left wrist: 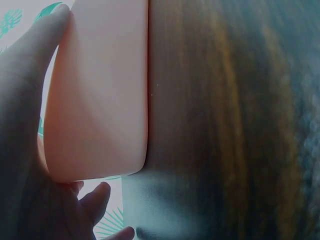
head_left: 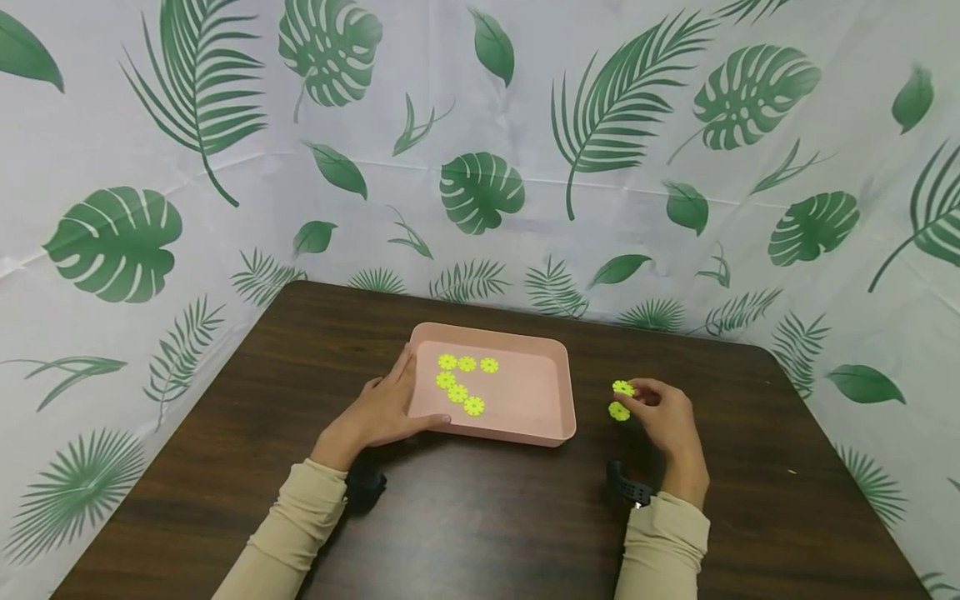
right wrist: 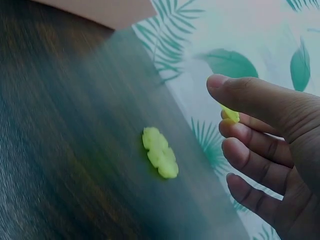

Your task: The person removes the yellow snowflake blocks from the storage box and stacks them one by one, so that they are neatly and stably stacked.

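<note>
Between thumb and fingers my right hand (head_left: 666,412) pinches a yellow-green notched disc (head_left: 622,387), only a sliver of which shows in the right wrist view. Just below that hand, a second notched disc (right wrist: 160,153) lies on the table. A pink rectangular tray (head_left: 517,431) holds several similar discs (head_left: 457,392) toward its left side. My left hand (head_left: 382,406) rests against the tray's front left corner, its fingers straight along the left wall and its thumb extended along the front rim. The left wrist view shows the tray's outer wall (left wrist: 100,90) beside the thumb.
The dark wood table (head_left: 480,525) carries the tray near its far side. White cloth (head_left: 420,75) with green leaf prints stands behind and beside the table. Dark straps (head_left: 628,485) sit at the wrists.
</note>
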Available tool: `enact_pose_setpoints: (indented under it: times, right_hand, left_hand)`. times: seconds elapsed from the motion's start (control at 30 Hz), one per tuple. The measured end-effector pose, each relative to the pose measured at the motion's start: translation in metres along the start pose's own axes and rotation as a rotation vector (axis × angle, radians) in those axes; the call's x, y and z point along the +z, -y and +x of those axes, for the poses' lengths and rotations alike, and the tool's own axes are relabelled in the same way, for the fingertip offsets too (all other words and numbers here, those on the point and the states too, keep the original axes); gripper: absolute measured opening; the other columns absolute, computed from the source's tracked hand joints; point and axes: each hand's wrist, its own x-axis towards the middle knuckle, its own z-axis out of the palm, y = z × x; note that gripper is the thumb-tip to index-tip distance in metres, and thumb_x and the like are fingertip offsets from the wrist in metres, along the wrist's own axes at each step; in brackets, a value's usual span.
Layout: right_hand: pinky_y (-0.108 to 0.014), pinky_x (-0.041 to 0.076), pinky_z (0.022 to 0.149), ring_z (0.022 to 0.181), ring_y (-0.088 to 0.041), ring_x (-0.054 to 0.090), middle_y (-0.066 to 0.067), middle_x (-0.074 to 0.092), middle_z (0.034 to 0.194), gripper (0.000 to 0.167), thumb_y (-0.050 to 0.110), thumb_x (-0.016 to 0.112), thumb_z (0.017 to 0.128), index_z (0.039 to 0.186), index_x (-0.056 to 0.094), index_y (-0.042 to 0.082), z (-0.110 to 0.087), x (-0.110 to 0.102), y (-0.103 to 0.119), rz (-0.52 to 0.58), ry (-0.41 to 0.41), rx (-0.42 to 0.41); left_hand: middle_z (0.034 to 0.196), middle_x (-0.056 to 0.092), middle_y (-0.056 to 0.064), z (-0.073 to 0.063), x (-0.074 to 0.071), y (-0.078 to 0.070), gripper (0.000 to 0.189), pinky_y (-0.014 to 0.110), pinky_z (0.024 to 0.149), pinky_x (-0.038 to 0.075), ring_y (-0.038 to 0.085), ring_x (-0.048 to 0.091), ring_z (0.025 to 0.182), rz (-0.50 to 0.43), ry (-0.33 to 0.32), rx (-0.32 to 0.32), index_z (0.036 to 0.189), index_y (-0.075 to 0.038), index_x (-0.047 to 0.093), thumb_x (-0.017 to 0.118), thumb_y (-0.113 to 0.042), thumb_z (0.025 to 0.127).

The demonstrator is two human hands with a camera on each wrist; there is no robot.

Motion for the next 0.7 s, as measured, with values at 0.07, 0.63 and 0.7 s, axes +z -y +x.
enact_pose_setpoints:
  times: [0.07,0.63,0.7]
  right_hand:
    - [-0.024,0.047,0.068,0.088,-0.023,0.06,-0.016,0.068,0.101,0.04,0.025,0.078,0.096,0.119,0.071,-0.006,-0.001,-0.001,-0.003,-0.005,-0.001,0.001]
    - [-0.028,0.05,0.072,0.092,-0.027,0.063,-0.018,0.071,0.104,0.038,0.022,0.077,0.095,0.119,0.071,-0.007,-0.004,0.004,-0.027,-0.023,0.081,0.047]
    - [-0.027,0.049,0.071,0.091,-0.027,0.063,-0.018,0.071,0.104,0.038,0.021,0.078,0.095,0.119,0.071,-0.007,-0.005,0.005,-0.028,-0.023,0.082,0.049]
  left_hand:
    - [0.173,-0.003,0.018,0.0,0.0,-0.001,0.12,0.072,0.113,0.026,0.036,0.023,0.155,-0.004,-0.001,0.0,0.164,0.002,0.01,0.06,-0.074,0.086]
    - [0.173,-0.004,0.018,0.0,0.001,0.001,0.121,0.072,0.113,0.025,0.037,0.027,0.154,-0.008,-0.008,0.0,0.164,0.003,0.008,0.06,-0.075,0.086]
    - [0.173,-0.004,0.018,0.0,0.001,0.001,0.121,0.072,0.113,0.025,0.038,0.027,0.153,-0.009,-0.007,0.001,0.164,0.003,0.007,0.06,-0.074,0.086]
